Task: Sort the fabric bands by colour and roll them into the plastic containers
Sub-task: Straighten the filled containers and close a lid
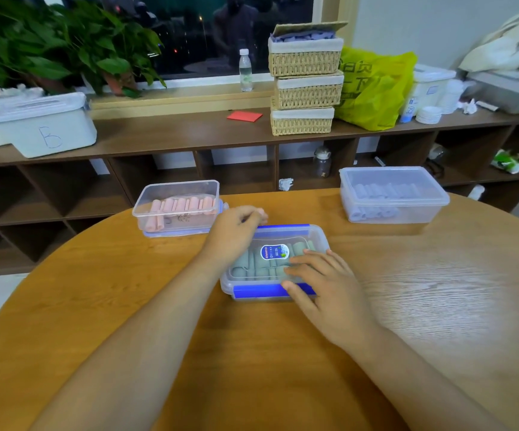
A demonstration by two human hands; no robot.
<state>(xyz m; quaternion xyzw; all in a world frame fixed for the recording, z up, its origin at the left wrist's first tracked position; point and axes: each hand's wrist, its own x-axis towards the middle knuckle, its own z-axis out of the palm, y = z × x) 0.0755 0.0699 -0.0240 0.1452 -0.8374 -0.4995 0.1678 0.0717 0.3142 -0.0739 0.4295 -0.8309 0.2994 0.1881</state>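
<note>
Mid-frame, the green container [286, 234], one of three, is pressed by the right hand [323, 284], fingers flat, apart; the left hand [236, 228] is curled, grip unclear

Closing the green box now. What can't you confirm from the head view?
- Head view, far latch: left hand covers its end, so clipped or not is unclear.
- Head view, green bands: lid label and right hand hide several; no count.
- Head view, marking on pink container: too small to read.
</note>
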